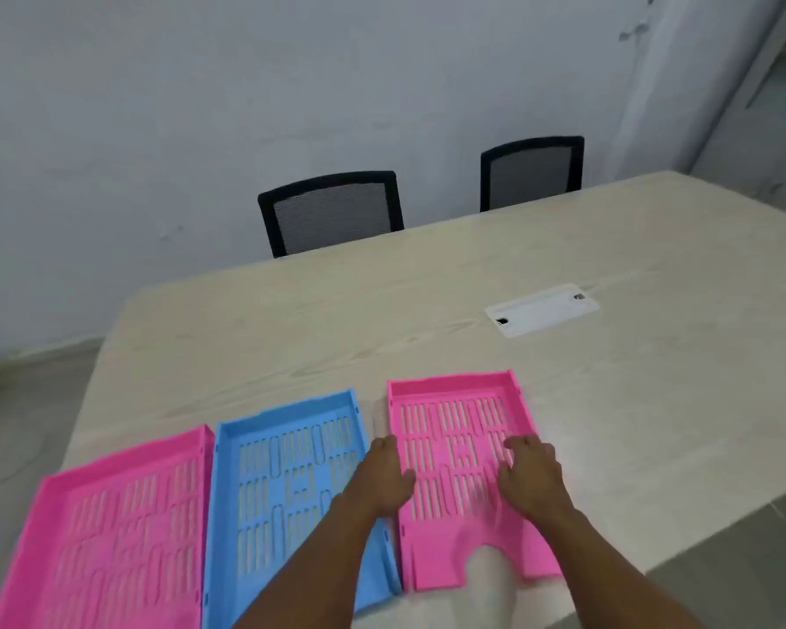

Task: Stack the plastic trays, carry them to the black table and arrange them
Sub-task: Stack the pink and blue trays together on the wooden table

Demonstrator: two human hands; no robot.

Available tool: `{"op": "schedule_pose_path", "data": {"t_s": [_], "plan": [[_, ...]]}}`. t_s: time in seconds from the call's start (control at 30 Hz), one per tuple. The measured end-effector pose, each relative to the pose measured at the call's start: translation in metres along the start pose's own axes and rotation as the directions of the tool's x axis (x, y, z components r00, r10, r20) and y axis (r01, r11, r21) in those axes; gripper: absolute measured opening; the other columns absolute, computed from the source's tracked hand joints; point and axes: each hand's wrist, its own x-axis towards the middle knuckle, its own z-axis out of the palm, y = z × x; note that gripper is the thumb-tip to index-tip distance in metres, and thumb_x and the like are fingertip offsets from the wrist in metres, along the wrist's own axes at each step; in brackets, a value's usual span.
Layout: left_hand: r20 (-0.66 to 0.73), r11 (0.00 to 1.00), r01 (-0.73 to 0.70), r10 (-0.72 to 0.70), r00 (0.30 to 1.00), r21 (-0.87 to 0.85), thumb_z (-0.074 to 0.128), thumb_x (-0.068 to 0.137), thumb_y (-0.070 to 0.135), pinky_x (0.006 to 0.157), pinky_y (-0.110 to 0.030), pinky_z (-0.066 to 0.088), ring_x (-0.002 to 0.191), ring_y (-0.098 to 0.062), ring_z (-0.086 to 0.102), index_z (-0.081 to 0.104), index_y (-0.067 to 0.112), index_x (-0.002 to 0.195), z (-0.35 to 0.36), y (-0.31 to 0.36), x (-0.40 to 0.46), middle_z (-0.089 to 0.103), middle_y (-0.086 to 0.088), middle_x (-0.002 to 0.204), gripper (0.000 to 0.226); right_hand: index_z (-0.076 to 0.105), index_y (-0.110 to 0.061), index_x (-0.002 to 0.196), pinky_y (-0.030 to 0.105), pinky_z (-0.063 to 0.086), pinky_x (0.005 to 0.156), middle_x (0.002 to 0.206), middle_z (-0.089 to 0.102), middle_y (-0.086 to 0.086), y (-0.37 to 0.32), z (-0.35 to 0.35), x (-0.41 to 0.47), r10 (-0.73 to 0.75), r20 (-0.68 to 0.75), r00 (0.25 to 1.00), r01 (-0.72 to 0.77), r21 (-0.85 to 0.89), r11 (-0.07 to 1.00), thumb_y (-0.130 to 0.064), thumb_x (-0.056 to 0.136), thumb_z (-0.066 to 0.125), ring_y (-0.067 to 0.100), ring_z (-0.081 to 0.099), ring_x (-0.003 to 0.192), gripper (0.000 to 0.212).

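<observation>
Hands of mine, left hand and right hand, rest spread on the right pink tray at five o'clock on the tabletop, the blue tray just beside at nine o'clock.

Trays, slotted: pink, blue, pink. Table pale woodgrain. Chairs blk mesh.

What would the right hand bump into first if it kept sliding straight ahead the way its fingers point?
Probably the far wall of the right pink tray. The right hand lies over that tray's slotted floor, fingers pointing away and slightly left. How high it hovers is unclear, so it might pass over the wall.
</observation>
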Motion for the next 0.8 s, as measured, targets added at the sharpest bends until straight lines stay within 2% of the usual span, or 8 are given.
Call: {"op": "schedule_pose_path", "data": {"t_s": [0.1,0.2,0.43,0.5,0.53,0.6,0.67,0.8], "plan": [[0.066,0.988,0.111,-0.105,0.992,-0.106,0.052,0.095,0.033,0.119,-0.038,0.027,0.145,-0.033,0.027,0.007,-0.001,0.152,0.018,0.004,-0.001,0.022,-0.022,0.158,0.081,0.046,-0.010,0.142,0.048,0.042,0.103,0.143,0.044,0.015,0.020,0.007,-0.011,0.172,-0.049,0.984,-0.167,0.101,0.981,-0.018,0.088,0.059,0.037,0.043,0.129,0.056],[0.127,0.966,0.176,-0.153,0.980,-0.189,0.054,0.096,0.030,0.119,-0.036,0.023,0.148,-0.032,0.020,-0.009,0.001,0.152,0.035,0.011,-0.008,0.013,-0.021,0.162,0.090,0.039,-0.008,0.142,0.054,0.050,0.096,0.131,0.051,0.020,0.043,0.022,-0.018,0.280,0.022,0.960,-0.275,0.269,0.923,-0.009,0.087,0.055,0.043,0.054,0.118,0.057],[-0.058,0.949,0.030,-0.051,0.997,-0.314,0.055,0.092,0.009,0.118,-0.039,0.032,0.144,-0.026,0.032,-0.001,0.021,0.155,0.042,0.012,-0.004,0.027,-0.009,0.159,0.086,0.057,-0.011,0.096,0.050,0.059,0.073,0.089,0.064,0.008,0.054,0.005,-0.012,0.345,-0.126,0.930,-0.283,0.354,0.892,-0.001,0.083,0.045,0.034,0.066,0.082,0.020],[-0.086,0.931,0.003,-0.037,0.996,-0.366,0.048,0.091,0.001,0.100,-0.028,0.052,0.129,-0.023,0.052,0.001,0.031,0.153,0.036,0.011,0.001,0.035,-0.010,0.156,0.083,0.059,-0.009,0.097,0.045,0.058,0.070,0.090,0.065,0.009,0.047,-0.007,-0.007,0.336,-0.182,0.924,-0.262,0.338,0.904,0.000,0.080,0.051,0.034,0.065,0.081,0.021],[-0.091,0.919,0.013,-0.053,0.994,-0.395,0.046,0.092,-0.001,0.079,-0.017,0.057,0.110,-0.019,0.063,0.002,0.031,0.153,0.031,0.012,0.002,0.039,-0.011,0.154,0.082,0.060,-0.008,0.098,0.042,0.056,0.068,0.092,0.066,0.011,0.043,-0.011,-0.004,0.326,-0.205,0.923,-0.247,0.333,0.910,0.000,0.079,0.052,0.036,0.065,0.082,0.022],[-0.140,0.908,0.020,-0.086,0.986,-0.419,0.043,0.094,-0.002,0.049,-0.010,0.049,0.069,-0.010,0.063,0.006,0.028,0.155,0.018,0.011,0.003,0.045,-0.015,0.149,0.077,0.060,-0.006,0.099,0.037,0.050,0.067,0.094,0.066,0.014,0.031,-0.018,0.000,0.294,-0.245,0.924,-0.208,0.324,0.923,-0.001,0.079,0.052,0.037,0.065,0.084,0.022],[-0.212,0.899,0.010,-0.115,0.970,-0.439,0.041,0.094,-0.004,0.047,-0.014,0.051,0.058,-0.008,0.054,0.011,0.025,0.155,0.003,0.007,-0.001,0.052,-0.015,0.141,0.074,0.061,-0.006,0.100,0.040,0.053,0.069,0.094,0.067,0.015,0.016,-0.021,0.003,0.247,-0.274,0.929,-0.150,0.333,0.931,-0.003,0.082,0.051,0.037,0.065,0.084,0.020],[-0.355,0.881,0.021,-0.212,0.910,-0.472,0.042,0.091,-0.008,0.057,-0.020,0.055,0.061,-0.005,0.053,0.023,0.020,0.153,-0.024,-0.022,-0.021,0.058,-0.013,0.134,0.071,0.063,-0.006,0.107,0.036,0.049,0.068,0.096,0.070,0.014,-0.023,-0.011,0.000,0.153,-0.266,0.952,-0.039,0.392,0.919,-0.006,0.084,0.052,0.034,0.063,0.080,0.025]]}}
